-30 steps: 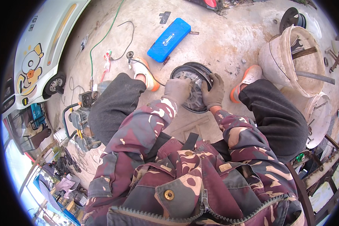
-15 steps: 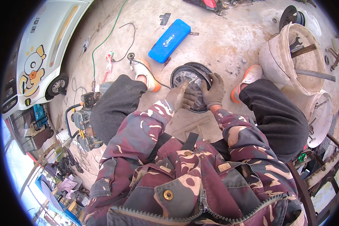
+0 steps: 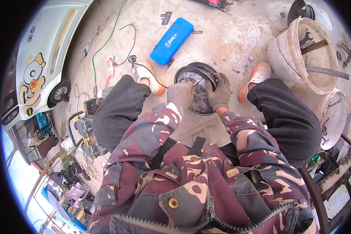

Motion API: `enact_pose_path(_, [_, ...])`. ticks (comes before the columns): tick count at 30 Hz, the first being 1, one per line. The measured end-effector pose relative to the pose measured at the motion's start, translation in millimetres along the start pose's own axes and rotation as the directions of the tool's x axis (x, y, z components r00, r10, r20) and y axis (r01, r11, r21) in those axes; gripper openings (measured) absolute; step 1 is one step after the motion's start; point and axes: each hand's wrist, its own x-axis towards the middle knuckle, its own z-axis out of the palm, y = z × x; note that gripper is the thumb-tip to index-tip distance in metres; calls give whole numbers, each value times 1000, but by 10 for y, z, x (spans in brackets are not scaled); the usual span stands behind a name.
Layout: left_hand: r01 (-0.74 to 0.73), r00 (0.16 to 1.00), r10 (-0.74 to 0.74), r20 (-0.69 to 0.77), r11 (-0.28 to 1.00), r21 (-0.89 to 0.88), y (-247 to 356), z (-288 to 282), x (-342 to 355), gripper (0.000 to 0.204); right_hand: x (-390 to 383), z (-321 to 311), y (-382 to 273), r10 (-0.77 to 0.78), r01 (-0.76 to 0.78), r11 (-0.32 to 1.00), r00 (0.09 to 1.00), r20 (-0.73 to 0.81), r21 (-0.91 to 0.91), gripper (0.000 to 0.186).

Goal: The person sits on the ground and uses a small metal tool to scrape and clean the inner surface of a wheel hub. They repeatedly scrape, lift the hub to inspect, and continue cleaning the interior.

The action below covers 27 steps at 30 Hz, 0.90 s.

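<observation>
A round black wheel rim lies on the concrete between my feet, with grey, dusty ribs inside it. A slim silver metal piece shows near its middle. My left hand, in a dusty glove, is closed in a fist at the rim's left side, by the lower end of the silver piece. What its fingers hold is hidden. My right hand, also gloved, grips the right edge of the rim, thumb inside and fingers along the outside. A black cord runs from beside my left shoe toward my left hand.
Ahead lies a blue plastic case. Large dirty white buckets with metal bars stand at the right. A compressor-like machine sits beside my left knee. A green hose crosses the floor near a parked white vehicle.
My left hand has gone from spread fingers to a closed fist beside the silver piece. My right hand stays on the rim, shifted slightly. The view has moved a little.
</observation>
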Motion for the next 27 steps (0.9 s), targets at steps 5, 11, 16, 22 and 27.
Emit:
enact_pose_path(5, [84,995,-91,-47,988,-132,-30,107,-71,33,-2,1,1,6,-6,1000,1000,4,3,53])
enact_pose_path(11, [754,656,-395,643,307,-580,-85,103,-50,61,17,-13,-17,-25,25,999,1000,5,-25,52])
enact_pose_path(16, [808,557,-225,799,-74,-584,-65,118,-15,61,-17,-12,1,-19,19,999,1000,0,-37,50])
enact_pose_path(22, [759,568,-79,820,-337,-558,-159,211,58,54,-24,-19,-26,-12,12,1000,999,-30,-1,57])
enact_pose_path(27, [727,587,-93,805,-378,-574,-139,215,67,45,-27,-63,-72,-24,24,999,1000,-19,-31,55])
